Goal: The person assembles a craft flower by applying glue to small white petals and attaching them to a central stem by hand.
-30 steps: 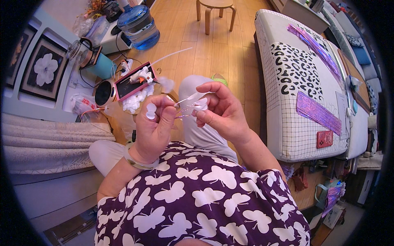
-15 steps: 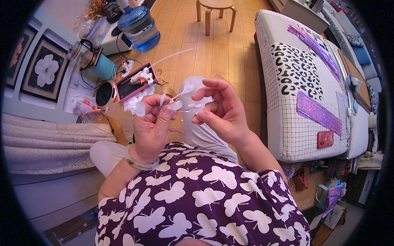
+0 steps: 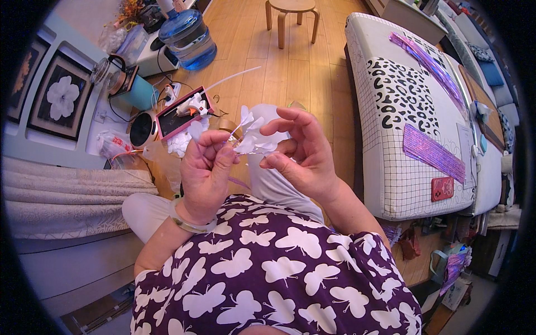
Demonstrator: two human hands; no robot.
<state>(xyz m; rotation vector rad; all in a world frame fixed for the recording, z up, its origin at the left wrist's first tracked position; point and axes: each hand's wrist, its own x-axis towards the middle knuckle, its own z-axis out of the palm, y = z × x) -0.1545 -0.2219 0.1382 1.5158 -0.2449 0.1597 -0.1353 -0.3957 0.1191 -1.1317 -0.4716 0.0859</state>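
Note:
In front of my lap, my left hand (image 3: 209,164) pinches a cluster of white petals (image 3: 252,137) by its base, between thumb and forefinger. Some of the petals fan out to the right, toward my other hand. My right hand (image 3: 304,153) is raised close beside them, fingers curved and thumb apart from the forefinger. No object shows clearly between its fingertips. Beyond my left hand, a white glue gun (image 3: 195,105) rests on a pink-rimmed box (image 3: 163,129). White petal pieces (image 3: 178,144) are piled next to the box.
At right, a bed-like padded surface (image 3: 385,184) carries shiny purple strips (image 3: 432,153) and a red phone (image 3: 442,190). A wooden stool (image 3: 293,5) and a blue water bottle (image 3: 190,39) stand ahead. Cables and a teal container (image 3: 142,92) are at left.
The white petals have turned and spread between my hands, with more of them showing now. The shiny strands seen earlier are mostly hidden. Both hands stay in nearly the same place.

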